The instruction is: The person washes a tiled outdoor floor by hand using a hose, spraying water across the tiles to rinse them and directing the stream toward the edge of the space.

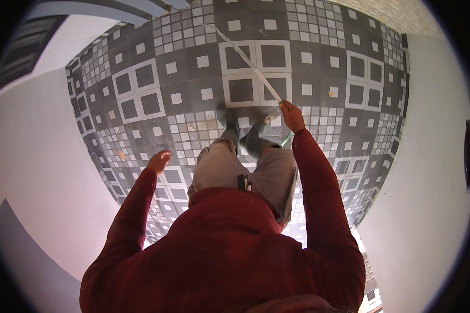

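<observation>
My right hand (292, 117) is stretched forward, closed around a green hose (288, 137) near its end. Below the fist the hose hangs beside my right leg, partly hidden. From the hose end a whitish stream of water (249, 62) shoots forward and to the left onto the tiled floor (188, 74). My left hand (160, 161) hangs out at my left side above the floor, its fingers loosely bent with nothing visible in them. My feet are blurred on the tiles.
A pale wall (42, 141) runs along the left and another white wall (428, 135) along the right. Grey-blue steps or bars (120, 10) stand at the far left. Small brownish leaf-like bits (121, 155) lie on the tiles. A dark-framed opening (23, 49) shows at upper left.
</observation>
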Demonstrator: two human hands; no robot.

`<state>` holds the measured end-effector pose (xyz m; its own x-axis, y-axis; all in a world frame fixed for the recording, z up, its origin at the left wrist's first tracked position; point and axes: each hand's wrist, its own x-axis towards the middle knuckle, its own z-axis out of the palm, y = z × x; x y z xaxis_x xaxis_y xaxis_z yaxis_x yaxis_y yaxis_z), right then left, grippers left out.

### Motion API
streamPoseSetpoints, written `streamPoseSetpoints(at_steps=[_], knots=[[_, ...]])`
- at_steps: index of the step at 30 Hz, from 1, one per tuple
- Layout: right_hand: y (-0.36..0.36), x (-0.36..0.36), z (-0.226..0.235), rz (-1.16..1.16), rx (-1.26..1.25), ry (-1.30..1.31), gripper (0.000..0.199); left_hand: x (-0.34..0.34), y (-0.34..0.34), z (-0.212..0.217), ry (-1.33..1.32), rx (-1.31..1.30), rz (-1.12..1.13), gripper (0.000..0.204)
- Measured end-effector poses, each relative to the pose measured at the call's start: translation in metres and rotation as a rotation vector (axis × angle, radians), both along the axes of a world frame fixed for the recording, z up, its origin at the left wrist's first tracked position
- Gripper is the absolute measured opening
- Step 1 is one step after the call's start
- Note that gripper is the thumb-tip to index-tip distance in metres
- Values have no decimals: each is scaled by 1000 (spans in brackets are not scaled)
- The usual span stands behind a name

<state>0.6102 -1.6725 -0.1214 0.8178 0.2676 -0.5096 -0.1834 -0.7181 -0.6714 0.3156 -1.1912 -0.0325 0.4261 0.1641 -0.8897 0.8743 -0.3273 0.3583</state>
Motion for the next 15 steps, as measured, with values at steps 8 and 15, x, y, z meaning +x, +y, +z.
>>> streamPoseSetpoints(at_steps=[8, 15], knots=[[70, -14, -35, 0, 56, 207, 38, -138, 5, -33, 121, 136, 68, 36], [103, -7, 15, -86, 257, 373, 40, 2, -138, -62, -97, 125, 23, 37]])
